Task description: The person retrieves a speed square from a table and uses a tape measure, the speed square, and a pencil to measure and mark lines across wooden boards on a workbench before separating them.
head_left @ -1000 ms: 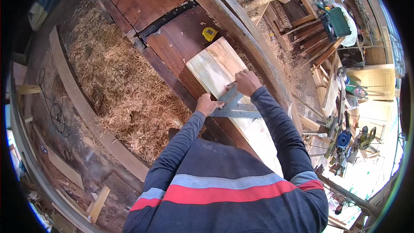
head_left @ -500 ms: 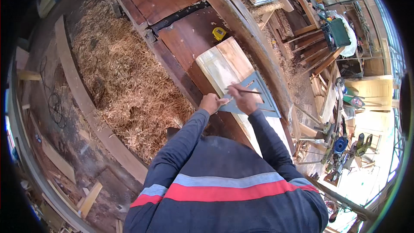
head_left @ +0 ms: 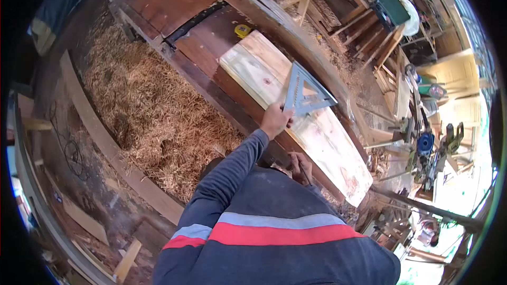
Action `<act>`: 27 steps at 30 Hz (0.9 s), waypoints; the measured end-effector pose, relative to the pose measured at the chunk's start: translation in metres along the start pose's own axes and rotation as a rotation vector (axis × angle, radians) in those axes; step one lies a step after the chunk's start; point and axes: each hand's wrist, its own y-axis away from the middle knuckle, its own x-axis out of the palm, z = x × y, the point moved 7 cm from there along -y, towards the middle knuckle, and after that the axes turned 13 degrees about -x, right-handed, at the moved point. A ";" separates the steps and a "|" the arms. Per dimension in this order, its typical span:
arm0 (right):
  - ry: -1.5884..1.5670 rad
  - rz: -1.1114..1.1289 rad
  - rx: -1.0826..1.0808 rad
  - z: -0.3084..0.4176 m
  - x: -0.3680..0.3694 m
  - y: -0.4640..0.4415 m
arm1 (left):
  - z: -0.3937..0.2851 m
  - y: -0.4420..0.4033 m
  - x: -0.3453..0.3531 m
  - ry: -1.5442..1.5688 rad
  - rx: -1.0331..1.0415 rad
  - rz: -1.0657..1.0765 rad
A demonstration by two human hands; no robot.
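Observation:
A light wooden board (head_left: 264, 68) lies lengthwise on the dark reddish-brown bench. Across it rests a blue-grey triangular speed square (head_left: 302, 91), turned at an angle, its right corner reaching past the board's far edge. My left hand (head_left: 277, 120) grips the square's near corner, at the board's near edge. Drawn back close to my body, my right hand (head_left: 300, 168) is closed around a pencil (head_left: 307, 178), only partly visible beside the board's near edge. A yellow tape measure (head_left: 242, 31) sits on the bench just beyond the board's far-left end.
A heavy wooden beam (head_left: 296, 31) runs along the bench's far side. Wood shavings (head_left: 153, 105) lie heaped on the floor to the left, beside a long plank (head_left: 100, 126). At right stand stacked timber and a blue power tool (head_left: 425, 142).
My right hand has pulled back from the square toward my body with the pencil. The square has been turned on the board, with my left hand now gripping its corner.

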 end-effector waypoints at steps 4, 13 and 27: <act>0.019 -0.109 -0.012 -0.019 -0.034 0.028 | -0.027 0.011 0.018 0.104 0.042 0.028; 0.006 -0.247 0.046 -0.069 -0.058 0.135 | -0.043 0.158 -0.034 0.233 0.231 -0.077; -0.049 -0.383 0.260 -0.119 -0.084 0.290 | 0.046 0.283 -0.177 0.580 0.226 -0.520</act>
